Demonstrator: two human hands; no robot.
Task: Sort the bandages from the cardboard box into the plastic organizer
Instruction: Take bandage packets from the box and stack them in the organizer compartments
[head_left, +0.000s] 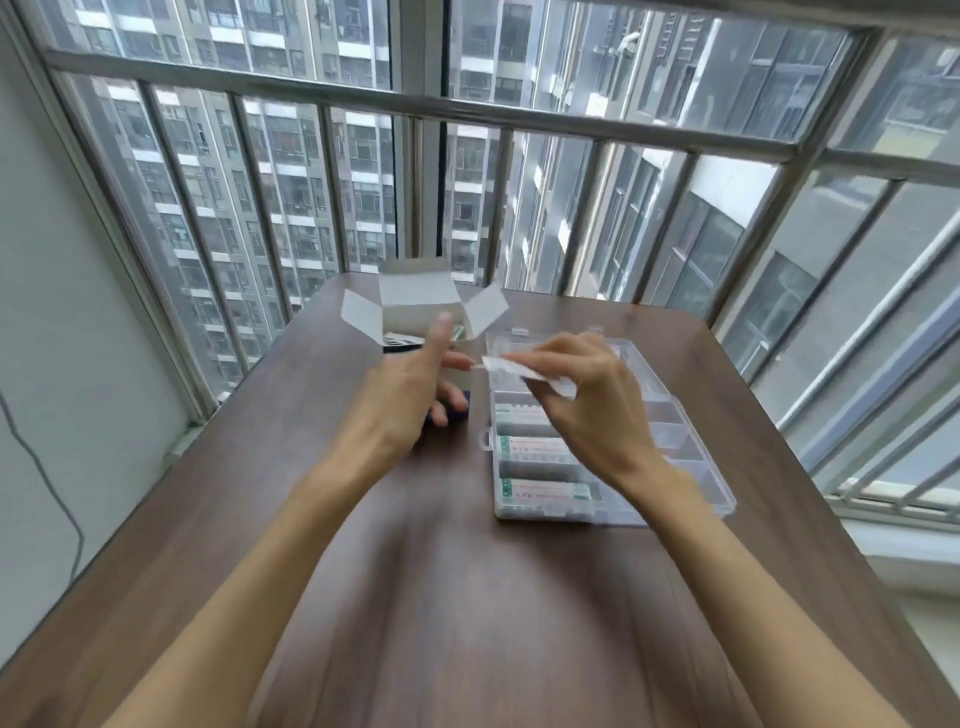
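Right hand (587, 400) grip pinches bandage (511, 367) | left hand (410, 384) spread | organizer (696, 457): bandages in left compartments

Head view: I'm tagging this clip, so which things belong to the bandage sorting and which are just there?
Job:
- cardboard box, flaps open
- plastic organizer, bandages in its near left compartments
- bandage, pinched by the right hand
- left hand, open

Just there:
- table
- cable on the wall
- window bars
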